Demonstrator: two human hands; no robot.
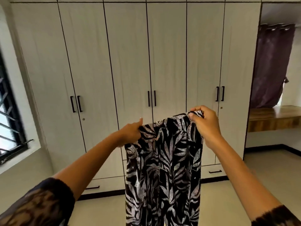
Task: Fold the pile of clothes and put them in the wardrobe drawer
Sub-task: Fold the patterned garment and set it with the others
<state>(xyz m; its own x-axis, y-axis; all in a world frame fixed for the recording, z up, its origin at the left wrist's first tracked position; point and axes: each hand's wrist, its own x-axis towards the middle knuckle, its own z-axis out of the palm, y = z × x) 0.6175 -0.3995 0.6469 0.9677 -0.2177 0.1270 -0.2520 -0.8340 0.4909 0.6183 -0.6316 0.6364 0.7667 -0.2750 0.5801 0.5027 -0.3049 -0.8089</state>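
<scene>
Both left hand (130,132) and right hand (206,126) fingers (197,109) pinch a leaf-print garment (162,168) before white wardrobe (130,54), over pale floor (244,185).

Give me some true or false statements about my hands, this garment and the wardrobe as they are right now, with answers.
1. The left hand and the right hand both hold the garment at its top edge. True.
2. The garment lies on the floor. False: it hangs in the air from the hands.
3. The wardrobe doors stand open. False: all are shut.
4. A purple curtain hangs to the right. True.
</scene>
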